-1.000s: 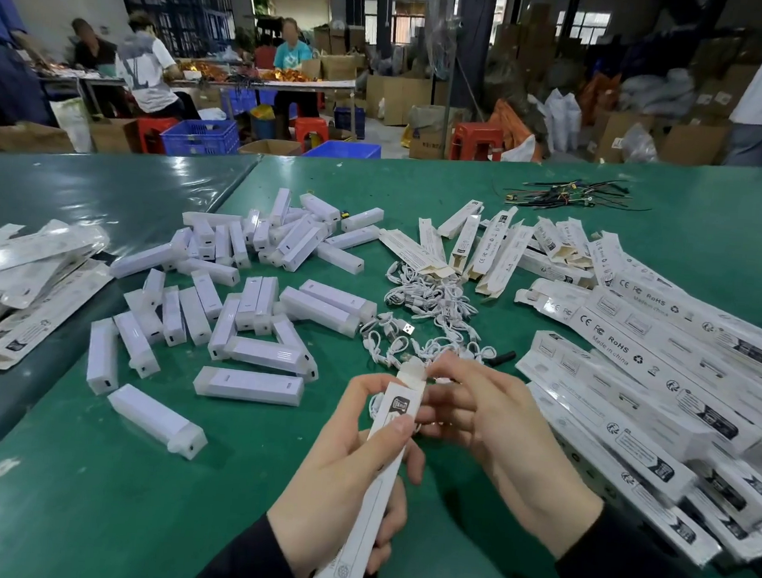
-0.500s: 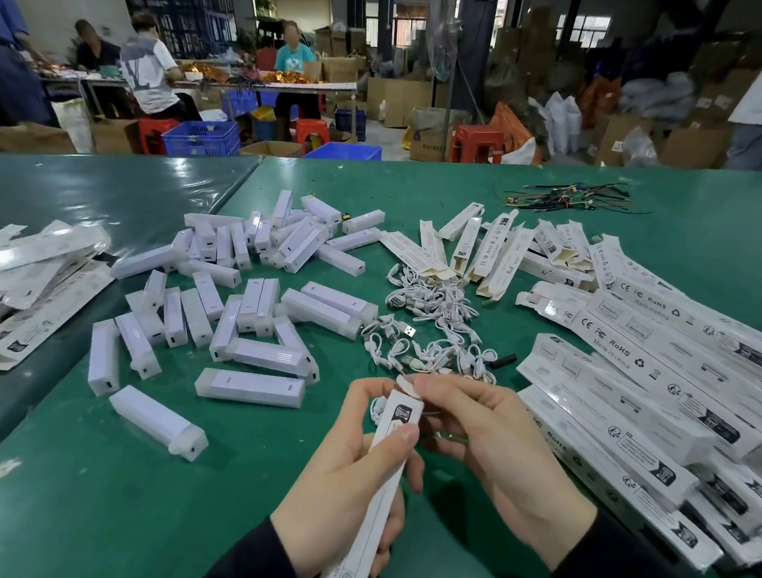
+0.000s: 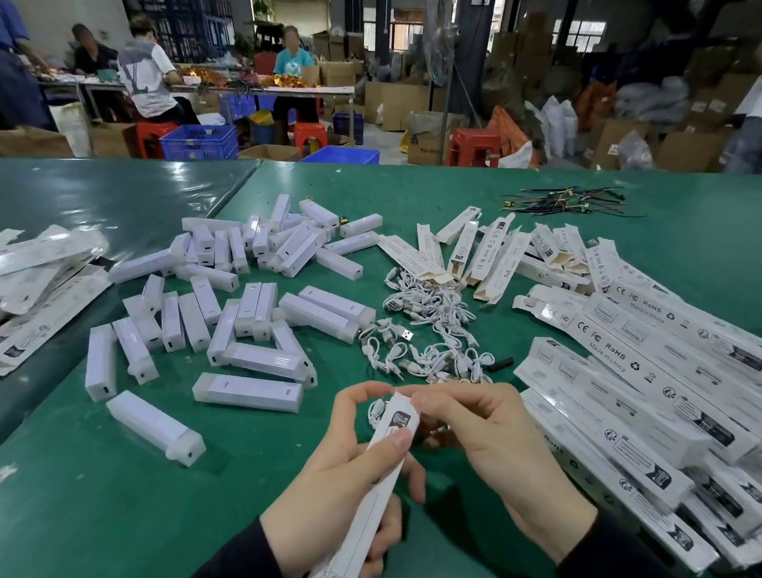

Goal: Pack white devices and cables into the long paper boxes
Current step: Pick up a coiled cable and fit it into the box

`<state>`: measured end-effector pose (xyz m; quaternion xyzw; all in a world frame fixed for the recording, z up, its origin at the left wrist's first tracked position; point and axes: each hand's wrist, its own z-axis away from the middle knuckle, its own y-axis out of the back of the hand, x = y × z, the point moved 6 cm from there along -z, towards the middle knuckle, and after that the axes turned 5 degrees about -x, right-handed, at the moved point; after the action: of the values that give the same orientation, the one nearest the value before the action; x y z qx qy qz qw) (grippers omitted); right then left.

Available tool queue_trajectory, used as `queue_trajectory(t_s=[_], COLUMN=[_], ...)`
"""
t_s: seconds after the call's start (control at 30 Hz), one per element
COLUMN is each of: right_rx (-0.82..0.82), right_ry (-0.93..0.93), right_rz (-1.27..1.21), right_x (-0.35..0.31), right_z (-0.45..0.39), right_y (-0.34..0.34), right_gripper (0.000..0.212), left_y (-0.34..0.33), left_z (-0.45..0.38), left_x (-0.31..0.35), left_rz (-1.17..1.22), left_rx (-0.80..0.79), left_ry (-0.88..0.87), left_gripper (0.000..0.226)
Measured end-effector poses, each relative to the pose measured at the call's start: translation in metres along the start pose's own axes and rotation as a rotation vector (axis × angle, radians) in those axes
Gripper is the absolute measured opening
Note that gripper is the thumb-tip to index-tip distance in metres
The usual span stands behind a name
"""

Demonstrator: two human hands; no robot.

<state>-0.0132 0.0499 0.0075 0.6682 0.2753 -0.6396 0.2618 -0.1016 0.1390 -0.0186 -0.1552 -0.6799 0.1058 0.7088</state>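
The left hand (image 3: 346, 477) has its grip wrapped round a long paper box (image 3: 370, 493), thumb pressed on its front; the right hand (image 3: 494, 452) pinches the box's top flap (a white cable (image 3: 376, 414) peeks beside it) above the green desk (image 3: 78, 516)

Box (image 3: 369, 507) lower end cut by bottom edge; its contents hidden; stacked boxes (image 3: 662, 402) run off right edge

Low in the frame, the left hand (image 3: 347, 464) grips a long white paper box (image 3: 364, 506); the right hand (image 3: 498, 453) pinches its top end above the green table (image 3: 80, 493).
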Motion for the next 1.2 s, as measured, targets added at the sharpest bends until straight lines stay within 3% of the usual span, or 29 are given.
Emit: queue_trajectory(t_s=[0.23,0.33,0.43,0.53,0.6,0.67,0.77,0.87,1.0,1.2], right_rx=[-0.076,-0.154,-0.371,-0.428,-0.195,0.139,0.428,0.483,0.43,0.483], right_ry=[0.195,0.158,0.024,0.069,0.198,0.336,0.355,0.164,0.038,0.088], right_rz=[0.139,0.139,-0.006,0.075,0.187,0.246,0.372,0.672,1.085,1.284], right_x=[-0.011,-0.012,-0.011,-0.034,-0.06,-0.083,-0.091,-0.077,-0.066,-0.084], right_z=[0.005,0.006,0.008,0.011,0.012,0.024,0.046,0.062,0.064,0.046], right_y=[-0.004,-0.006,-0.009,0.008,0.041,0.084,0.135,0.162,0.168,0.133], right_gripper=[0.017,0.014,0.044,0.031,0.018,0.015,0.033,0.052,0.034,0.019], left_y=[0.003,0.005,-0.017,-0.022,-0.01,0.01,0.041,0.05,0.049,0.053], left_z=[0.003,-0.004,0.001,0.013,0.011,0.006,0.005,0.007,0.007,0.009], left_x=[0.002,-0.001,0.004,0.016,0.013,0.013,0.014,0.014,0.015,0.016], left_rz=[0.176,0.14,0.411,0.817,0.716,0.6,0.403,0.292,0.21,0.141], left_rx=[-0.016,0.02,-0.265,-0.404,-0.297,-0.054,0.333,0.469,0.484,0.578], left_ry=[0.097,0.138,0.236,0.285,0.261,0.157,0.0,-0.033,-0.028,-0.053], left_gripper=[0.033,0.053,0.059,0.072,0.077,0.076,0.061,0.049,0.041,0.021])
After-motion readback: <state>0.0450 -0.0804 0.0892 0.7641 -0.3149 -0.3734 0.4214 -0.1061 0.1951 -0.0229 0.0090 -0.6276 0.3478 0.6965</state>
